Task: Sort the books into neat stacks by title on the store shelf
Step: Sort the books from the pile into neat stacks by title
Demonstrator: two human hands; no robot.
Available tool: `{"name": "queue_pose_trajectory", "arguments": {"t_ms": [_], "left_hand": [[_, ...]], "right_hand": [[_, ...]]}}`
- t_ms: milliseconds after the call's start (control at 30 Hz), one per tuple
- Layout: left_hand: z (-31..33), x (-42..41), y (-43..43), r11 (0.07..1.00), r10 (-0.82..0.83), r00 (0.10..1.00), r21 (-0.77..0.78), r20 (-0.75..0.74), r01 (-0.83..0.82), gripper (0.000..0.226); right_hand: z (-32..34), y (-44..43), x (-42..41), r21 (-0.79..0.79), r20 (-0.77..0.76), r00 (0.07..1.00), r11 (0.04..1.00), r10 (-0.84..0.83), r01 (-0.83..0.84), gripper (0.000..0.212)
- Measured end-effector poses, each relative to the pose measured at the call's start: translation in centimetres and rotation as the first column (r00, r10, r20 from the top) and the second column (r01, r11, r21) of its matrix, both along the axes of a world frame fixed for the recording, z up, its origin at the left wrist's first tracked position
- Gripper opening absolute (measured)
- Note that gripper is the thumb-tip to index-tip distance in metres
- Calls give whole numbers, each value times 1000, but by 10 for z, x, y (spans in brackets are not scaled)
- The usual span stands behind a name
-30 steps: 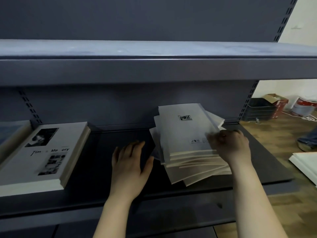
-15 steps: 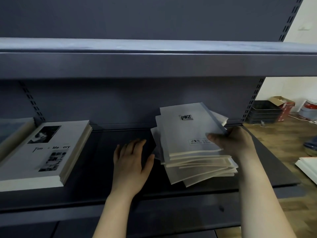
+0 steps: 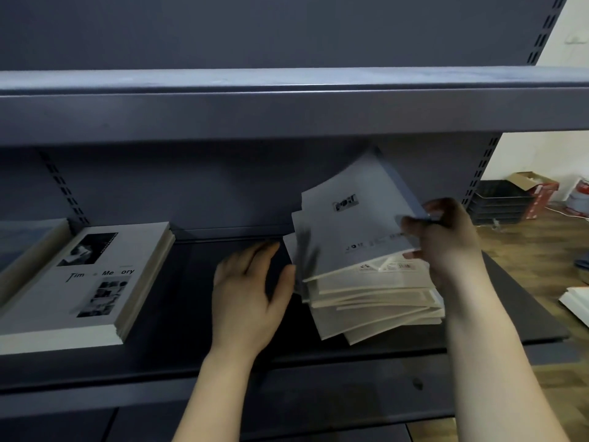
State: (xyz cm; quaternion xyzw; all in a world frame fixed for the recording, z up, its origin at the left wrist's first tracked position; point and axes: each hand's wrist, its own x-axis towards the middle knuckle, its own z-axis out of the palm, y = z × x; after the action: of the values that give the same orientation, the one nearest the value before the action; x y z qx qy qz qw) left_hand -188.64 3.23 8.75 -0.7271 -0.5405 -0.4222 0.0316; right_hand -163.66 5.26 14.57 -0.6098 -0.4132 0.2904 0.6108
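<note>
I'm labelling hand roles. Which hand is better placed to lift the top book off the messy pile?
The right hand: it pinches the right edge of the top grey book, which tilts up off the messy pile. The left hand lies flat on the shelf beside it.

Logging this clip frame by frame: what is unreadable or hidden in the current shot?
Head view:
1. Top book in the right hand: cover print motion-blurred.
2. Messy stack: book count unclear, edges overlap and blur.
3. Far-left book: cut off by the frame's left edge.
4. Left stack: some title letters too faint.
</note>
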Motion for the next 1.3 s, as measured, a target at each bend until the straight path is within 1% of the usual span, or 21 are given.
{"name": "queue_pose_trajectory", "arguments": {"t_ms": [67, 167, 233, 333, 433, 533, 600, 667, 733, 767, 800, 867, 900, 933, 1000, 1067, 1100, 1167, 1200, 1233, 1300], "left_hand": [[14, 11, -1, 997, -54, 997, 60, -53, 57, 53], [32, 31, -2, 994, -108, 974, -17, -201, 107, 62], [36, 43, -1, 992, -114, 952, -89, -283, 92, 60], [34, 48, 1, 998, -38, 949, -67, -313, 18, 49], [23, 43, 1, 998, 64, 959, 7, -277, -65, 53], [17, 35, -1, 991, 127, 958, 81, -257, -110, 55], [16, 27, -1, 990, 127, 963, 83, -238, -110, 54], [14, 15, 0, 995, 84, 983, 67, -161, -74, 42], [12, 5, 1, 998, 50, 999, 51, -20, -49, 26], [10, 0, 2, 997, 40, 997, 65, 62, -44, 20], [8, -3, 2, 995, 34, 987, 86, 156, -48, 17], [6, -7, -1, 991, 18, 906, 113, 422, -72, 20], [7, -8, -4, 992, -8, 813, 107, 582, -67, 19], [10, -8, -6, 995, -42, 681, 96, 731, -42, 16], [18, -8, -11, 991, -131, 344, 122, 930, 48, 11], [25, -8, -14, 977, -195, 65, 188, 979, 102, 16], [27, -8, -15, 971, -210, -20, 211, 977, 112, 19], [29, -8, -17, 966, -208, -95, 220, 973, 137, 23], [28, -9, -19, 964, -203, -99, 217, 974, 157, 24], [26, -11, -20, 962, -198, -85, 210, 977, 177, 25], [21, -18, -22, 954, -202, -30, 204, 979, 219, 29]], "right_hand": [[5, 0, -12, 40, -46, 998, 999, 39, -37, 29], [6, 3, -34, 54, -106, 991, 996, 83, -78, 23], [4, 3, -50, 54, -140, 982, 991, 129, -122, 21], [0, -1, -71, 85, -86, 968, 970, 234, -227, 24], [5, -7, -84, 84, 29, 954, 950, 298, -300, 22], [13, -13, -97, 82, 12, 927, 923, 376, -376, 28], [13, -17, -104, 81, 8, 897, 894, 442, -442, 29], [9, -22, -110, 72, 24, 845, 842, 534, -535, 35], [2, -24, -115, 111, -116, 730, 740, 673, -664, 43], [-3, -24, -117, 133, -213, 690, 720, 692, -681, 46], [-11, -22, -120, 127, -285, 692, 742, 663, -658, 47], [-30, -16, -127, 7, -274, 818, 851, 506, -524, 44], [-42, -13, -131, -46, -212, 871, 886, 443, -461, 43], [-49, -14, -134, -66, -174, 888, 894, 426, -443, 40], [-58, -14, -141, -38, -158, 875, 883, 457, -468, 41], [-57, -14, -149, -29, -244, 834, 856, 494, -515, 46], [-54, -14, -152, -27, -333, 794, 836, 509, -547, 41], [-50, -10, -158, 20, -518, 689, 812, 507, -583, 26], [-48, -7, -160, 61, -581, 655, 828, 483, -557, 29], [-48, -3, -162, 96, -632, 635, 858, 444, -504, 36], [-47, 4, -164, 125, -661, 648, 907, 378, -401, 46]]}}
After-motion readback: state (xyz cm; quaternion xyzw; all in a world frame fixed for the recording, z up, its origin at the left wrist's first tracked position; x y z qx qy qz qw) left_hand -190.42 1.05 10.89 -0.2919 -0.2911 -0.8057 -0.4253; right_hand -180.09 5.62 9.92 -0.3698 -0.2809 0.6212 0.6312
